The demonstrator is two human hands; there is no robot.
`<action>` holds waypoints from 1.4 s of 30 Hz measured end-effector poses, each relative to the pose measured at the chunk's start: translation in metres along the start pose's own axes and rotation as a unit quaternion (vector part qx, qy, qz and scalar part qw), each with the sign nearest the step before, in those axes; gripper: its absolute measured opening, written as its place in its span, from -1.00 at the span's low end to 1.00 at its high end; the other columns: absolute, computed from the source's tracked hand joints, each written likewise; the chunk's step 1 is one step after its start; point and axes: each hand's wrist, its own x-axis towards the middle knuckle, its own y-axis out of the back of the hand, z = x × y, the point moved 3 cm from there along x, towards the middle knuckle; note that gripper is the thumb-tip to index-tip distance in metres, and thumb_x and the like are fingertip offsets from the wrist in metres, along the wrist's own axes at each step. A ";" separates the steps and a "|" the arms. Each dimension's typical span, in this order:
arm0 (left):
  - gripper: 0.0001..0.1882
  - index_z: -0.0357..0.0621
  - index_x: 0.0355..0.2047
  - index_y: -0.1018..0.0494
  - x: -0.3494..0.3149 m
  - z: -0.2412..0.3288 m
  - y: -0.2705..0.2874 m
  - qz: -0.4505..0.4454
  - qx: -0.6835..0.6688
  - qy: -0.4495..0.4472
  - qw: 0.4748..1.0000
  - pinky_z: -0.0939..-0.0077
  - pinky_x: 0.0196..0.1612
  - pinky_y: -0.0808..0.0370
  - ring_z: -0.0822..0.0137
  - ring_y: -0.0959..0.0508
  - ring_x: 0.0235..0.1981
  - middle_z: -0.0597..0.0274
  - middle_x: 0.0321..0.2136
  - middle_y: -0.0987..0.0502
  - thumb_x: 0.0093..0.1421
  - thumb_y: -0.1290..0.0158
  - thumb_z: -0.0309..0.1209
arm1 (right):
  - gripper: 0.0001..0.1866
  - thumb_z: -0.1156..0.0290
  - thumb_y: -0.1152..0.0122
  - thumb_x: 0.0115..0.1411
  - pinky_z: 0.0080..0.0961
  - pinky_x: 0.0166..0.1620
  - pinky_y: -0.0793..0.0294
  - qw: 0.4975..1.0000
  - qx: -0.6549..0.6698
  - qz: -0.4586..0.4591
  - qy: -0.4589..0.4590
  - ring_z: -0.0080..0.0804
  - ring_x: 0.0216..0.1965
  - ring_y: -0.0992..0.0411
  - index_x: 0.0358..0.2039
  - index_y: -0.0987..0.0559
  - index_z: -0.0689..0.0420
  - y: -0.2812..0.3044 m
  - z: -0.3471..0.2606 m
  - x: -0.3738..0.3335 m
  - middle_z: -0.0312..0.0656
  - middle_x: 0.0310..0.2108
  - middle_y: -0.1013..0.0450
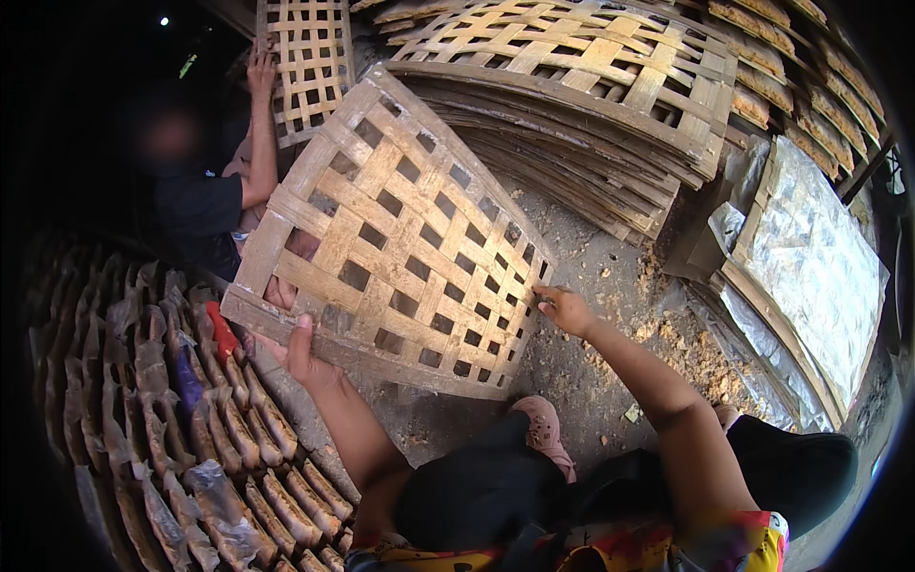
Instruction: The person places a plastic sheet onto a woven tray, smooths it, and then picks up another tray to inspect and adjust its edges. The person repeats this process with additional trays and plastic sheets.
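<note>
at the lower left, crinkled, cloudy plastic film (219,496) is lying among rows of long, brown-crusted slabs (291,510). in the centre of the frame, a flat, tan panel of woven wooden strips (391,253) is tilting, showing squarish gaps and brownish stains within its plain border. the left hand (313,367) is pinching its lower-left edge, thumb on top; the right hand (569,313) is pinching its right edge, fingers curling.

Room over right-hand floor (610,278), woven panel (394,253) blocking centre, panel stack (562,119) beyond
</note>
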 end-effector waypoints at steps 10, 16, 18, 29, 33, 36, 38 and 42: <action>-0.16 -0.34 0.33 0.05 -0.005 0.007 -0.009 -0.041 0.087 -0.053 0.994 0.05 0.33 -0.13 0.00 -0.18 0.29 -0.22 0.25 -0.15 0.04 -0.04 -0.56 | -0.72 0.33 -0.06 0.34 -0.67 -0.46 -0.28 0.700 0.714 0.026 0.023 -0.68 -0.70 -0.16 0.01 -0.53 0.13 0.152 -0.116 -0.038 -0.50 -0.72 -0.34; -0.18 -0.35 0.31 0.01 0.003 -0.004 -0.014 -0.015 0.086 -0.047 0.995 0.09 0.31 -0.20 0.02 -0.21 0.28 -0.20 0.26 -0.15 0.05 -0.07 -0.55 | -0.67 0.13 -0.06 0.36 -0.61 -0.50 -0.21 0.430 0.786 0.080 0.437 -0.61 -0.73 -0.14 -0.26 -0.63 0.12 0.272 -0.057 -0.120 -0.36 -0.81 -0.32; -0.19 -0.38 0.30 -0.01 0.003 -0.007 -0.012 -0.002 0.107 -0.048 0.993 0.09 0.30 -0.22 0.02 -0.23 0.27 -0.20 0.25 -0.17 0.05 -0.09 -0.54 | -0.63 0.09 -0.06 0.35 -0.61 -0.51 -0.19 0.411 0.801 0.054 0.431 -0.60 -0.74 -0.16 -0.37 -0.65 0.10 0.263 -0.040 -0.129 -0.34 -0.83 -0.33; -0.16 -0.46 0.29 0.00 0.005 0.009 -0.034 -0.025 0.074 -0.055 0.995 0.09 0.29 -0.21 0.03 -0.27 0.22 -0.24 0.22 -0.21 0.02 -0.11 -0.55 | -0.64 0.27 -0.11 0.31 -0.65 -0.44 -0.39 0.812 0.513 -0.227 0.162 -0.59 -0.65 -0.44 -0.18 -0.62 0.37 0.156 -0.141 -0.065 -0.25 -0.61 -0.50; -0.14 -0.47 0.28 0.01 0.004 0.010 -0.039 -0.005 0.082 -0.052 0.995 0.11 0.28 -0.23 0.04 -0.29 0.21 -0.24 0.21 -0.22 0.01 -0.14 -0.53 | -0.73 0.59 -0.13 0.22 -0.57 -0.40 -0.49 0.820 0.527 -0.136 0.173 -0.57 -0.48 -0.54 -0.07 -0.57 0.33 0.162 -0.154 -0.069 -0.13 -0.28 -0.59; -0.15 -0.49 0.28 0.01 0.004 0.012 -0.040 -0.033 0.080 -0.065 0.994 0.12 0.28 -0.23 0.03 -0.29 0.21 -0.26 0.21 -0.21 0.02 -0.14 -0.52 | -0.77 0.55 -0.10 0.25 -0.58 -0.43 -0.46 0.755 0.543 -0.109 0.351 -0.59 -0.54 -0.49 -0.10 -0.58 0.21 0.234 -0.168 -0.088 -0.17 -0.40 -0.58; -0.15 -0.49 0.28 0.02 0.004 0.011 -0.043 -0.019 0.085 -0.068 0.994 0.12 0.28 -0.25 0.03 -0.30 0.21 -0.27 0.21 -0.21 0.03 -0.13 -0.51 | -0.81 0.47 -0.09 0.29 -0.61 -0.47 -0.40 0.708 0.516 -0.110 0.469 -0.62 -0.60 -0.43 -0.12 -0.59 0.09 0.283 -0.178 -0.098 -0.25 -0.54 -0.56; -0.16 -0.47 0.29 0.04 0.007 0.010 -0.039 -0.011 0.093 -0.049 0.994 0.11 0.26 -0.28 -0.01 -0.28 0.23 -0.29 0.22 -0.18 0.05 -0.11 -0.50 | -0.84 0.32 0.00 0.39 -0.65 -0.50 -0.33 0.733 0.426 -0.037 0.529 -0.68 -0.67 -0.34 -0.25 -0.57 -0.03 0.325 -0.185 -0.112 -0.37 -0.65 -0.55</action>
